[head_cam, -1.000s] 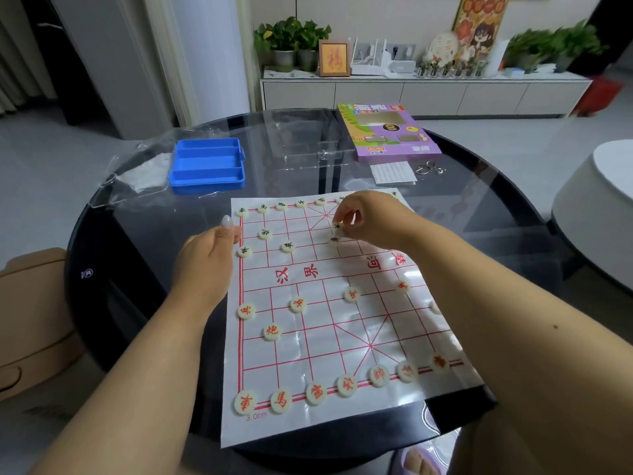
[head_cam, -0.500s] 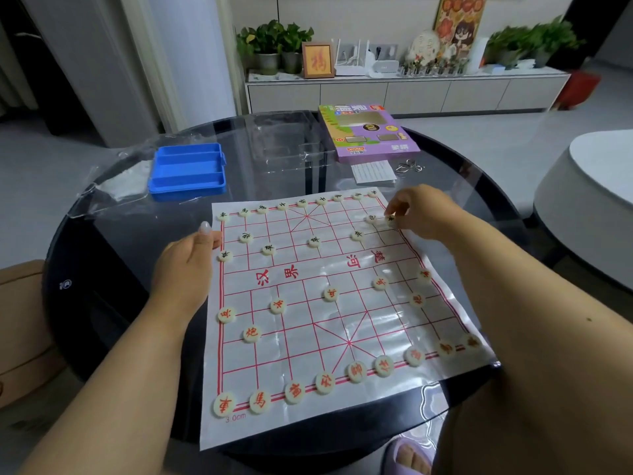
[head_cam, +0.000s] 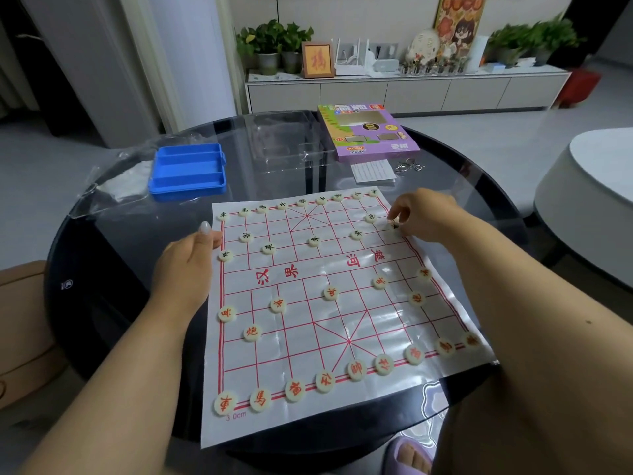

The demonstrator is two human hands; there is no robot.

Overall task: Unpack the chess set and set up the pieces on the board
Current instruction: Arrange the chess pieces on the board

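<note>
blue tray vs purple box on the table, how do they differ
The blue tray lies open, its empty compartments facing up, at the far left; the purple box lies flat and closed, printed face up, at the far right. The blue tray is plain; the purple box carries pictures and window cutouts. Both sit beyond the board, untouched by either hand.

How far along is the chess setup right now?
Nearly done. The red pieces line the near side of the board sheet, and the far back row is placed. The right hand pinches a black piece at the far right edge; the left hand steadies the sheet. Only seating that piece appears left.
</note>
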